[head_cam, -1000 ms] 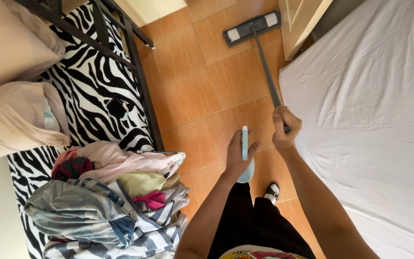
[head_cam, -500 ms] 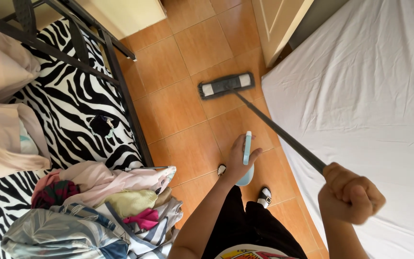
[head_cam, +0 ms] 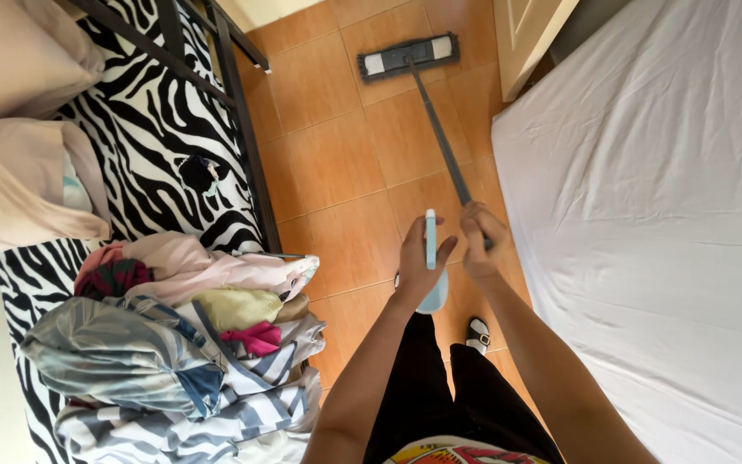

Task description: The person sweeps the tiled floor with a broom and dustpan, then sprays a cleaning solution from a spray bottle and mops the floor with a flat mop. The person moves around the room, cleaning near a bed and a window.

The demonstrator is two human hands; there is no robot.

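Observation:
My right hand point(head_cam: 480, 238) grips the grey handle point(head_cam: 440, 137) of a flat mop. The handle slants away to the mop head point(head_cam: 407, 57), which lies flat on the orange tiled floor point(head_cam: 337, 163) far ahead. My left hand point(head_cam: 419, 259) sits just left of the right one, fingers wrapped round a slim light-blue device point(head_cam: 430, 241) held upright. Both forearms reach forward from the bottom of the view, over my black trousers point(head_cam: 422, 387).
A bed with a white sheet point(head_cam: 646, 215) fills the right side. On the left, a zebra-print bed point(head_cam: 148, 155) with a dark metal frame point(head_cam: 246, 146) carries beige pillows point(head_cam: 19, 180) and a heap of clothes point(head_cam: 173, 344). A wooden door edge point(head_cam: 530, 34) stands behind the mop head.
The mop head has slid away from me across the tiles. My right hand has moved forward and left along the handle, ending beside my left hand.

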